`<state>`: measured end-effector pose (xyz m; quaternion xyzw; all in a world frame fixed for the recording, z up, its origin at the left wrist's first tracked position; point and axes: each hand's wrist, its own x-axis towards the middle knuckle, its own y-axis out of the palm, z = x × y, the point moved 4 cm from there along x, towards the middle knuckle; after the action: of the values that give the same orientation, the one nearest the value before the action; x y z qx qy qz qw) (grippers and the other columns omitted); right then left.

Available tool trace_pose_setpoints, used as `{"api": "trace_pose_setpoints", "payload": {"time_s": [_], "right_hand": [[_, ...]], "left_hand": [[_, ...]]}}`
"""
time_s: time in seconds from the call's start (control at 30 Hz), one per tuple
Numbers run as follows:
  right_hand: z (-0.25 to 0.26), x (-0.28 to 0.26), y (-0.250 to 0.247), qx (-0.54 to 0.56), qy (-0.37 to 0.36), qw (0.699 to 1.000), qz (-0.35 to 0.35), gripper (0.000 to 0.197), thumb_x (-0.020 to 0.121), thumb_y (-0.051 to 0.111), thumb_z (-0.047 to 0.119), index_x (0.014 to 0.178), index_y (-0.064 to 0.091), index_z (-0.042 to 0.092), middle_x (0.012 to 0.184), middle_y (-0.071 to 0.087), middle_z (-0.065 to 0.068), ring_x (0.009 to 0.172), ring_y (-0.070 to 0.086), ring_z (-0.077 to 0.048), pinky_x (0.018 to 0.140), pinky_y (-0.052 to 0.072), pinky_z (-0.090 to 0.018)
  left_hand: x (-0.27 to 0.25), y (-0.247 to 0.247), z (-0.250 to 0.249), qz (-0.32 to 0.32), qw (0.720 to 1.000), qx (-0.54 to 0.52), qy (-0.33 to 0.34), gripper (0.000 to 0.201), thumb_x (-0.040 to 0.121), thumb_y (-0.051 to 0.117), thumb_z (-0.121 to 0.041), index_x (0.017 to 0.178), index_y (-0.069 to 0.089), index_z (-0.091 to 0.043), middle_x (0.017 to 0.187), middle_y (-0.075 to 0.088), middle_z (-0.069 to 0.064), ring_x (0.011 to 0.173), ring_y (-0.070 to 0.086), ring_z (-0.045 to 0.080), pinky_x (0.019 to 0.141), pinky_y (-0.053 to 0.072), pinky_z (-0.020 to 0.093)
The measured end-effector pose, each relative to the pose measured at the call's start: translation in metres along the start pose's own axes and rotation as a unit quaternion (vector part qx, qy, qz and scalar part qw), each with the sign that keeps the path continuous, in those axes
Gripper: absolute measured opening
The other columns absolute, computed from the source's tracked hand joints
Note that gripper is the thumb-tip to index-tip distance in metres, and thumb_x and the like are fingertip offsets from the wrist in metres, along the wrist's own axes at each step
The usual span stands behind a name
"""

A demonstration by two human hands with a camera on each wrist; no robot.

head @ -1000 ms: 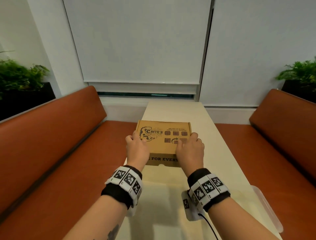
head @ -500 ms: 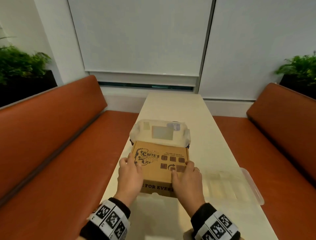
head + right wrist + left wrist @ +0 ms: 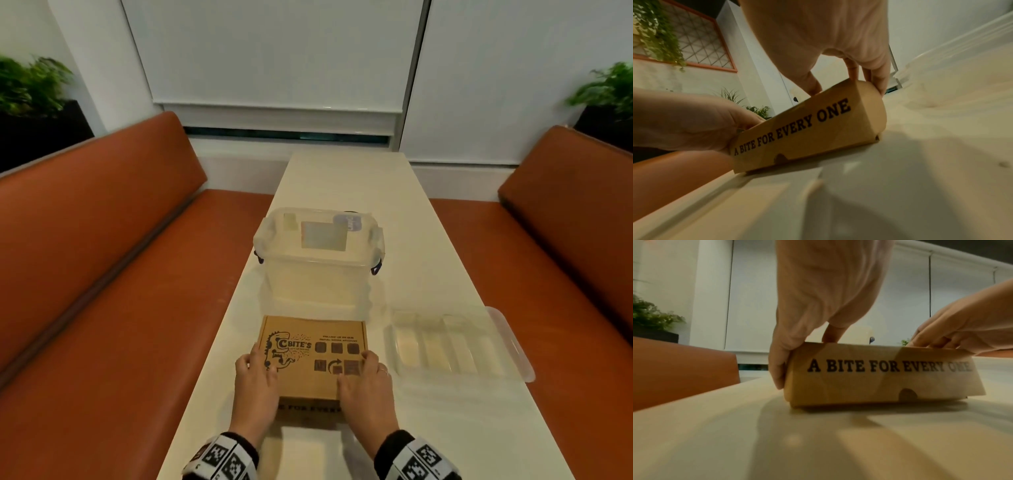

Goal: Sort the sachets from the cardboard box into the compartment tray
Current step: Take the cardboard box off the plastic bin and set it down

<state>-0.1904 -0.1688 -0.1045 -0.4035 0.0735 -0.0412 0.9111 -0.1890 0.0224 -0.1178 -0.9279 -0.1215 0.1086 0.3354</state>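
Observation:
A closed brown cardboard box (image 3: 308,356) printed "A BITE FOR EVERY ONE" lies flat on the pale table (image 3: 445,428). My left hand (image 3: 255,380) grips its near left corner, thumb on the lid and fingers down the side (image 3: 777,369). My right hand (image 3: 368,383) grips the near right corner the same way (image 3: 873,81). The box (image 3: 879,378) is shut, so no sachets show. A clear compartment tray (image 3: 452,346) lies just right of the box, its slots showing only the table colour.
A clear lidded plastic tub (image 3: 318,253) with clip handles stands on the table just beyond the box. Orange bench seats (image 3: 102,308) run along both sides of the narrow table. Potted plants (image 3: 30,85) sit at the far corners.
Both hands have brought the box down from mid-air and toward me onto the table. The view has tilted down, and the tub and the tray have come into sight.

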Motion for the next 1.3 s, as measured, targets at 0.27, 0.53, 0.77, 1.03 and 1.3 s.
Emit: {"api": "trace_pose_setpoints", "payload": {"time_s": [0.27, 0.53, 0.77, 1.03, 1.3], "right_hand": [[-0.013, -0.003, 0.0, -0.005, -0.01, 1.0, 0.022, 0.059, 0.092, 0.051, 0.044, 0.138, 0.026, 0.017, 0.118, 0.055, 0.003, 0.102, 0.052, -0.013, 0.093, 0.047, -0.031], [-0.007, -0.005, -0.037, -0.01, -0.032, 0.997, 0.075, 0.079, 0.087, 0.051, 0.058, 0.145, 0.017, 0.019, 0.091, 0.063, 0.012, 0.084, 0.061, -0.008, 0.066, 0.046, -0.014], [0.011, -0.015, -0.022, -0.157, -0.169, 0.965, 0.126, 0.095, 0.073, 0.064, 0.063, 0.147, 0.015, 0.028, 0.136, 0.04, 0.009, 0.124, 0.037, -0.012, 0.108, 0.035, -0.033], [0.003, -0.014, 0.016, -0.358, -0.246, 0.89, 0.138, 0.075, 0.09, 0.054, 0.031, 0.148, 0.007, 0.02, 0.148, 0.02, -0.008, 0.131, 0.023, -0.031, 0.102, 0.035, -0.051], [0.018, -0.01, 0.03, -0.406, -0.259, 0.868, 0.12, 0.08, 0.085, 0.057, 0.047, 0.144, 0.016, 0.012, 0.141, 0.031, -0.016, 0.125, 0.033, -0.036, 0.106, 0.025, -0.057]], "left_hand": [[0.01, -0.005, 0.019, -0.022, 0.999, -0.029, -0.041, 0.039, 0.103, 0.03, -0.023, 0.139, 0.043, -0.013, 0.124, 0.048, 0.006, 0.1, 0.048, 0.014, 0.087, 0.046, 0.03], [0.026, -0.021, 0.037, 0.038, 0.992, -0.104, -0.063, 0.03, 0.101, 0.04, -0.025, 0.121, 0.063, -0.02, 0.104, 0.069, -0.001, 0.097, 0.061, 0.019, 0.086, 0.05, 0.035], [0.026, -0.024, 0.039, 0.05, 0.992, -0.108, -0.053, 0.028, 0.1, 0.046, -0.023, 0.121, 0.064, -0.021, 0.099, 0.069, -0.003, 0.094, 0.062, 0.021, 0.088, 0.052, 0.04], [0.027, -0.026, 0.033, 0.061, 0.998, -0.001, -0.001, 0.032, 0.101, 0.04, -0.026, 0.127, 0.061, -0.022, 0.112, 0.069, -0.001, 0.097, 0.058, 0.016, 0.076, 0.043, 0.027], [0.028, -0.028, 0.033, 0.076, 0.997, 0.033, 0.001, 0.034, 0.102, 0.038, -0.028, 0.128, 0.06, -0.026, 0.116, 0.067, -0.001, 0.107, 0.058, 0.02, 0.086, 0.047, 0.031]]}}
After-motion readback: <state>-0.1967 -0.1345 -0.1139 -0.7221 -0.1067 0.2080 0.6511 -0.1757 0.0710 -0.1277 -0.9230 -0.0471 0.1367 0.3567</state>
